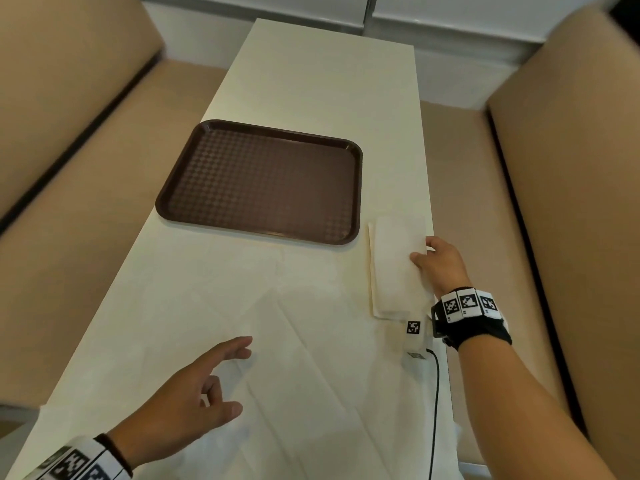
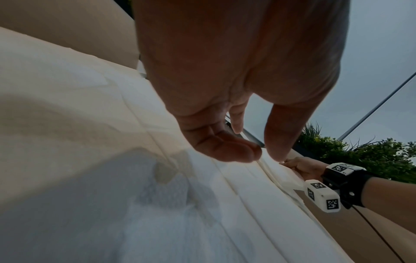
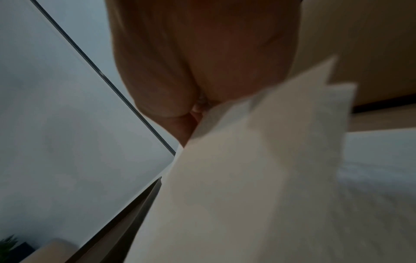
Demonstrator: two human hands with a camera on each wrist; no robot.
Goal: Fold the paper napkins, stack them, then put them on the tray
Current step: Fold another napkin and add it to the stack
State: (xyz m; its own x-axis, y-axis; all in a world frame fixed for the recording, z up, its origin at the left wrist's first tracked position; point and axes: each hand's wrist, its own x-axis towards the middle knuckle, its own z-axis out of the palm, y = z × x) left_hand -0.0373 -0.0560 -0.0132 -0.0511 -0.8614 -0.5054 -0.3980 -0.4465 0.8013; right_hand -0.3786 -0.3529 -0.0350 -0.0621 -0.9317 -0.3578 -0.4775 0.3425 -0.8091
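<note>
A dark brown tray (image 1: 263,181) lies bare in the middle of the cream table. Right of it, near the table's right edge, sits a small stack of folded white napkins (image 1: 394,261). My right hand (image 1: 424,252) pinches the right edge of the top folded napkin (image 3: 258,160), thumb on top; the paper rises close before the right wrist camera. Unfolded napkins (image 1: 311,341) lie spread flat over the near half of the table. My left hand (image 1: 235,374) hovers over them with fingers loosely extended and holds nothing. In the left wrist view the left hand's fingers (image 2: 236,151) hang just above the sheets (image 2: 112,178).
Beige bench seats (image 1: 86,150) run along both sides of the table. The folded stack sits close to the table's right edge (image 1: 431,216). A black cable (image 1: 435,393) trails from my right wrist across the near right corner.
</note>
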